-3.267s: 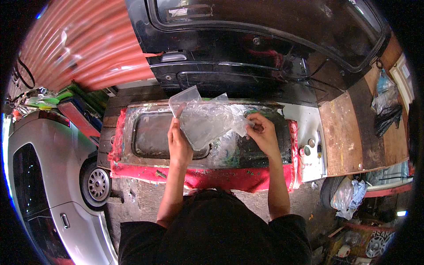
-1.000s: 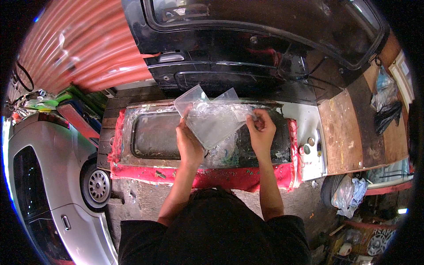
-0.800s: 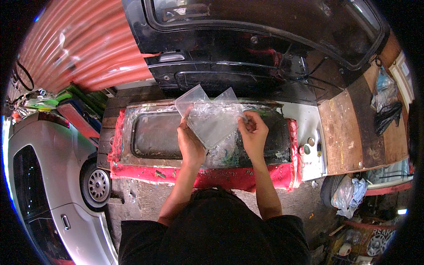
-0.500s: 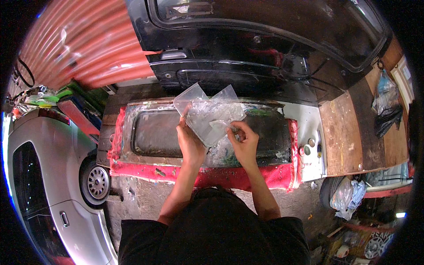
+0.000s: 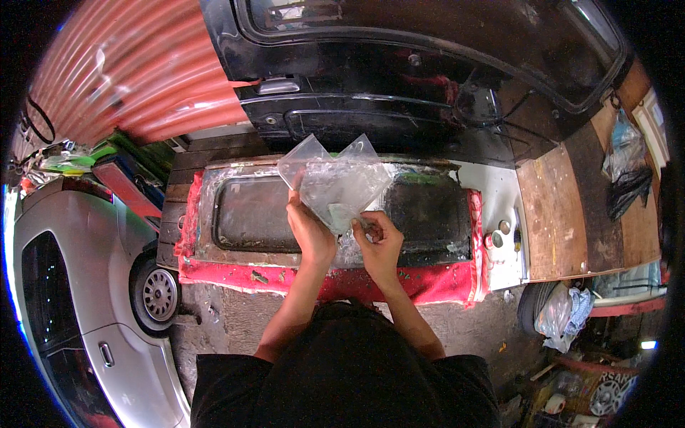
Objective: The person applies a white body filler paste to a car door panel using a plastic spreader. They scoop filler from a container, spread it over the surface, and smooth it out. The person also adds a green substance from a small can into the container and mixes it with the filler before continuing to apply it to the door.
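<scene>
The right hand (image 5: 377, 242) has come down and left over the last second, from the upper right side of the sheet (image 5: 349, 178) to its lower tip, while the left hand (image 5: 312, 239) has stayed almost where it was. This suggests a pass across the plastic has reached its low end, with the left hand as the steady support. The sheet is held up in front of the body, above the panel (image 5: 250, 214).

Largest first: the door (image 5: 342, 107) is glossy black metal, pressed with long ridges. The car (image 5: 85, 257) is smooth silver, its sides curving. The wall (image 5: 143, 78) is corrugated red, ribbed and dented. The panel is long and flat, with a round-cornered dark recess and a scuffed, paint-streaked rim. Under it, the cloth (image 5: 442, 282) is red, soft and frayed at the left end.

The sheet is clear and looks thin, crinkled across its upper part, with 2 pointed peaks. The left hand grips its left side, the fingers partly behind it. The right hand's fingers are pinched narrow on a pale piece (image 5: 344, 213), small and cloudy, lying over the sheet; whether it is loose or a fold, I cannot tell.
</scene>
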The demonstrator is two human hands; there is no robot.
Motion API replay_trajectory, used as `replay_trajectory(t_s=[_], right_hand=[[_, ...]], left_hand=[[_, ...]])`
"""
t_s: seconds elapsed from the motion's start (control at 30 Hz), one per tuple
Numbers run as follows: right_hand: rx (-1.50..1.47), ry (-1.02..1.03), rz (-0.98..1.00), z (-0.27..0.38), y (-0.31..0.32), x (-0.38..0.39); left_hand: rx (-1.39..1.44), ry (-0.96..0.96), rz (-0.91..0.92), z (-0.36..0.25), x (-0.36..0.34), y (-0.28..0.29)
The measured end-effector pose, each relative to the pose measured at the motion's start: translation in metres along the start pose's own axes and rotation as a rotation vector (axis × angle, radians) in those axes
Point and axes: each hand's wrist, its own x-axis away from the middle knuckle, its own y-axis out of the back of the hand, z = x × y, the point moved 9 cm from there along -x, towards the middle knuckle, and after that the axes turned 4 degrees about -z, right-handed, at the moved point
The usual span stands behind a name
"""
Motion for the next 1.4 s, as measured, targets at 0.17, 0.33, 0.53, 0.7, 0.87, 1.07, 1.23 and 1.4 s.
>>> replay_trajectory(t_s=[0.17, 0.33, 0.53, 0.7, 0.87, 1.07, 1.23, 1.4], right_hand=[[-0.139, -0.101, 0.024, -0.027, -0.004, 0.008], [-0.397, -0.242, -0.013, -0.028, -0.012, 0.015], [-0.557, -0.373, -0.076, -0.042, -0.018, 0.024], [-0.634, -0.399, -0.040, -0.042, -0.022, 0.019], [-0.605, -0.599, -0.030, -0.041, -0.024, 0.016], [-0.716, -0.602, 0.015, -0.020, -0.030, -0.001], [-0.742, -0.550, 0.033, -0.014, -0.013, -0.013], [-0.765, -0.574, -0.010, -0.038, 0.007, -0.017]], left_hand=[[-0.015, -0.036, -0.053, 0.001, 0.000, 0.002], [-0.103, -0.168, -0.073, -0.005, -0.001, 0.003], [-0.116, -0.176, -0.080, -0.004, 0.004, -0.001], [-0.250, -0.192, -0.046, -0.001, 0.009, -0.006], [-0.364, -0.182, 0.062, 0.004, 0.012, -0.010], [-0.302, -0.084, 0.127, 0.014, 0.024, -0.009], [-0.151, 0.062, 0.075, 0.022, 0.019, 0.006], [-0.084, 0.120, 0.006, 0.016, 0.006, 0.031]])
